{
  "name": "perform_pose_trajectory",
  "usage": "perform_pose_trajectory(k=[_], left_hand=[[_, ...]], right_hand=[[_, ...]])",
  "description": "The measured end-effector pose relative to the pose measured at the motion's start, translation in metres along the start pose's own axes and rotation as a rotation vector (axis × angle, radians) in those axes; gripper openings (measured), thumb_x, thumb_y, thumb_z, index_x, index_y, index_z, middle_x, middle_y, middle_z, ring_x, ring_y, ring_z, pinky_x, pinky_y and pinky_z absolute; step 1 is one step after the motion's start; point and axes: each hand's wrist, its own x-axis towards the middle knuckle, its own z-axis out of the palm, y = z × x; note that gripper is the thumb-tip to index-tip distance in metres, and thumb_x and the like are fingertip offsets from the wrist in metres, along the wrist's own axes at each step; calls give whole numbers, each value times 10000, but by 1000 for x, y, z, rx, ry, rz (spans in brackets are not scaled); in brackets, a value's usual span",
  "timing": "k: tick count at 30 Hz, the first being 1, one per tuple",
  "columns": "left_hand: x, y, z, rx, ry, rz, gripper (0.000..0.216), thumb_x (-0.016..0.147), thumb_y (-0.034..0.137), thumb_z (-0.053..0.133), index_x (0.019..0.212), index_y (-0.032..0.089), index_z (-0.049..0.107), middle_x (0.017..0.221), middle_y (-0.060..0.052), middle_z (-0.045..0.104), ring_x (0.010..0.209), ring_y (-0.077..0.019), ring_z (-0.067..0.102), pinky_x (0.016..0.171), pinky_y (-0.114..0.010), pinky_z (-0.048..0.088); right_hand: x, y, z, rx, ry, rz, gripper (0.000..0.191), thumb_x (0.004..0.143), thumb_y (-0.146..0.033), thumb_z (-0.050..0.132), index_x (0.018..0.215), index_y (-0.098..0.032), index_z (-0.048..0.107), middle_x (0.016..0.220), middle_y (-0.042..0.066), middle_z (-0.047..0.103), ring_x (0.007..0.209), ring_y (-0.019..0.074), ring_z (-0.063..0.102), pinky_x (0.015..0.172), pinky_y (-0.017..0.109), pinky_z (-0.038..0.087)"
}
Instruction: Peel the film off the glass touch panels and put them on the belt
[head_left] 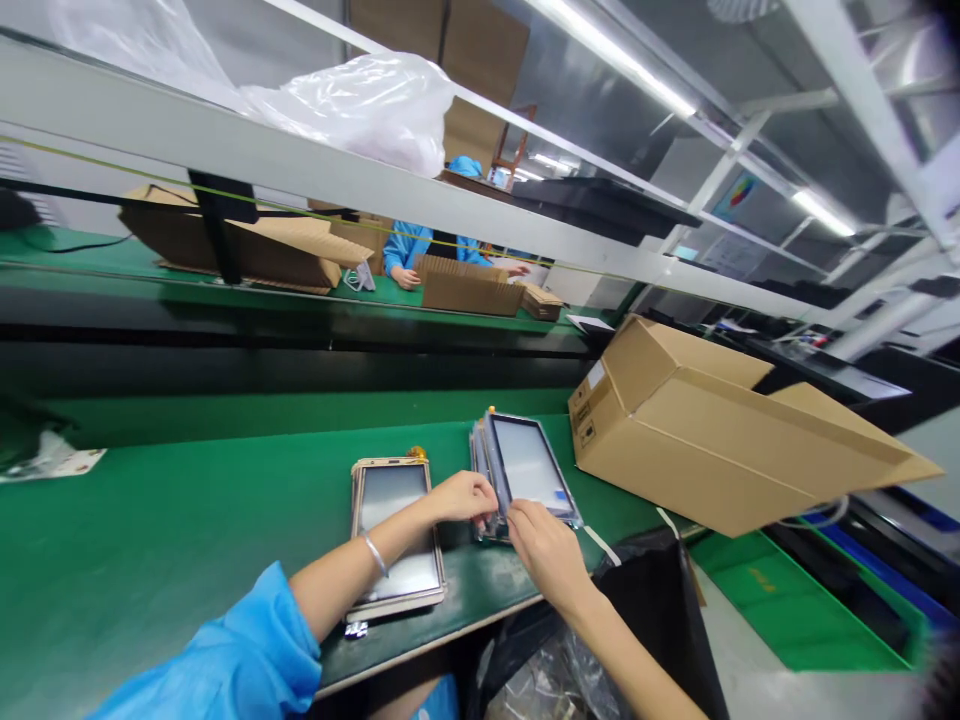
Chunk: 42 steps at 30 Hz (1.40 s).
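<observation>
A stack of screen panels with dark borders (531, 455) rests on the green bench, its top panel slightly askew. At its near left corner is my right hand (546, 548), fingers closed on the top panel's edge. Beside it, my left hand (469, 497) is closed in a pinch at the stack's left side; whatever lies between its fingertips is hidden. Under my left forearm sits a second stack of panels with pale frames (401, 585), an orange flex piece (417, 453) at its top edge. A bracelet circles my left wrist.
An open cardboard box (720, 430) stands tilted to the right. Below the bench edge hangs a black bag (649, 590) with clear plastic inside. A shelf rail (375, 185) crosses above, carrying a white plastic bag (367, 105). Beyond it a blue-sleeved person (411, 250) works among cartons.
</observation>
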Motion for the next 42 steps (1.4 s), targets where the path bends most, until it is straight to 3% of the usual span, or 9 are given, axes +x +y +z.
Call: perform_pose_trajectory(k=[2,4,8,12,17,21,28,37,42], left_hand=[[-25,-17,-20,42,191,45,195,894,279,568,1029,151,629,1036,-68,666,957,-202,633,888,-418,499],[-57,-41,-38,97,404,61,300,886,252,521,1174,194,580,1249,-98,595,1209,-250,506,1073,-469,339],[-120,-91,-47,178,648,-6,584,830,270,503,1394,179,380,1534,-125,286,1432,-311,152,1160,-518,100],[-151,-114,-21,111,640,-64,619,842,334,456,1414,116,366,1539,-159,275,1418,-299,233,1168,-472,128],[-150,-111,4,-138,637,-75,658,856,325,439,1456,93,299,1560,-117,219,1433,-208,197,1171,-341,155],[-142,-114,3,-359,686,-126,641,897,308,392,1470,62,241,1527,-159,288,1382,-224,336,1133,-362,272],[-142,-110,2,-581,751,-95,577,830,271,578,1387,188,450,1460,-88,444,1346,-268,390,1117,-394,300],[-149,-93,-14,-780,796,-64,390,745,224,671,1126,143,660,1534,-127,302,1428,-276,210,1164,-350,136],[-145,-70,-11,-921,744,-13,332,787,233,652,1110,158,649,1500,-104,379,1383,-241,331,1136,-302,234]], right_hand=[[-1,-17,7,204,14,58,229,932,-143,387,933,-185,613,943,92,658,853,180,623,738,281,511],[-1,-37,27,504,36,217,212,917,-188,422,1004,-194,615,1001,103,654,900,192,632,769,303,535],[16,-75,88,800,68,476,287,876,-293,487,1104,-167,607,1105,146,629,916,222,644,696,321,571],[29,-97,126,853,85,600,347,889,-323,455,1153,-139,586,1141,161,615,1049,251,606,865,387,530],[10,-116,132,901,60,727,482,887,-423,444,1257,-119,506,1272,208,530,1180,305,527,991,483,434],[0,-124,131,970,12,781,596,855,-479,473,1332,-123,440,1372,205,455,1261,316,459,1043,501,378],[7,-126,123,1076,-7,852,725,792,-530,512,1362,-93,419,1400,195,446,1307,306,418,1082,464,342],[10,-127,112,1186,-1,927,775,756,-556,548,1357,-81,438,1425,186,434,1322,306,403,1112,464,299],[12,-125,109,1235,1,961,756,756,-573,543,1338,-96,468,1413,179,453,1301,299,431,1097,453,325]])
